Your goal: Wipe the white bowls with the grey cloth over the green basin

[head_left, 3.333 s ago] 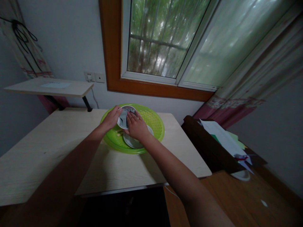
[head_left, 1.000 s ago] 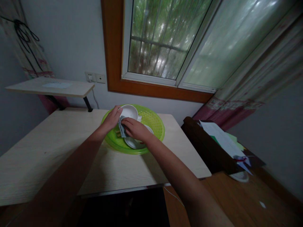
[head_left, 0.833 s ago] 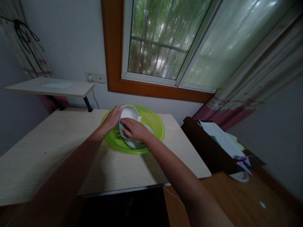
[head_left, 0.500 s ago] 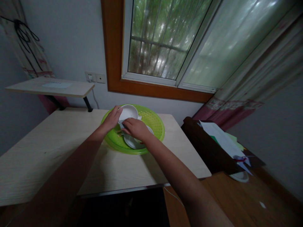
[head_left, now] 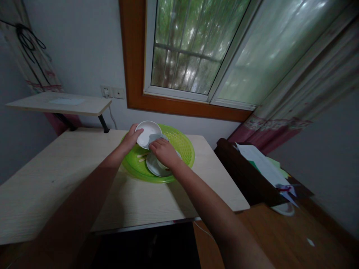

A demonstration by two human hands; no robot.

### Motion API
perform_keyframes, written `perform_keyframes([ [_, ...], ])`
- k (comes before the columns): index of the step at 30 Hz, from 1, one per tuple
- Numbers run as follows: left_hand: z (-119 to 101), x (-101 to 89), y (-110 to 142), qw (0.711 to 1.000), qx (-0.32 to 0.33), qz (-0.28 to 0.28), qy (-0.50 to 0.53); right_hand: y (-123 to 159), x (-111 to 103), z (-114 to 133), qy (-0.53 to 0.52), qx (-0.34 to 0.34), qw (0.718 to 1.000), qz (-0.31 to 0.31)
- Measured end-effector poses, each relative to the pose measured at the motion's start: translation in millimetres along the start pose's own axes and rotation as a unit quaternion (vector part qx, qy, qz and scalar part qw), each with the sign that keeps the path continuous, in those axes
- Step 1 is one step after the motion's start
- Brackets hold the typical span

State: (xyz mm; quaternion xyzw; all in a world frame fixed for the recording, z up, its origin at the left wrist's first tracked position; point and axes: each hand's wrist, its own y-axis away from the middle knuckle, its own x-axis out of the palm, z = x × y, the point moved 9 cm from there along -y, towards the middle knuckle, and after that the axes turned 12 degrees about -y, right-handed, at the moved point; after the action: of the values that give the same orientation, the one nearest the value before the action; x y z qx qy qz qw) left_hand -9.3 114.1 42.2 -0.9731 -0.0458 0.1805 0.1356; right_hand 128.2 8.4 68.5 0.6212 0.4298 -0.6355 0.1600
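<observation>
My left hand [head_left: 131,139] grips the left rim of a white bowl [head_left: 146,131], its inside tilted toward me above a green plastic basket [head_left: 185,149]. With closed fingers, my right hand [head_left: 163,151] presses a grey cloth [head_left: 156,138] against the bowl's lower right edge. Below that hand, a white plate [head_left: 153,167] rests in the basket with another bowl [head_left: 163,167] on it, partly covered by the hand. A pair of chopsticks [head_left: 142,157] lies in the basket left of the plate.
The basket stands on a pale wooden table [head_left: 146,201]. A raised shelf [head_left: 92,106] on black legs is at the back left. Behind the table are a wall socket [head_left: 112,92] and a window [head_left: 190,48]. Papers [head_left: 260,160] lie on dark furniture at the right.
The bowl has moved slightly left and up and tilted more toward me. My right hand and the cloth have shifted a little right, uncovering more of the chopsticks.
</observation>
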Motion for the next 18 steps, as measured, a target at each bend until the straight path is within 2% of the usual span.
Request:
perform_keyframes([
  [7,8,-0.1,-5,0.998,-0.014,0.017,0.061,3,-4,-11,0.009,0.004,0.999,-0.034],
  [13,-1,-9.9,0,0.999,0.005,-0.028,-0.021,0,3,-8,-0.011,0.008,1.0,-0.009],
  [18,-3,-16.1,5,0.994,-0.007,-0.049,-0.101,-2,9,2,-0.088,-0.007,0.996,0.01],
])
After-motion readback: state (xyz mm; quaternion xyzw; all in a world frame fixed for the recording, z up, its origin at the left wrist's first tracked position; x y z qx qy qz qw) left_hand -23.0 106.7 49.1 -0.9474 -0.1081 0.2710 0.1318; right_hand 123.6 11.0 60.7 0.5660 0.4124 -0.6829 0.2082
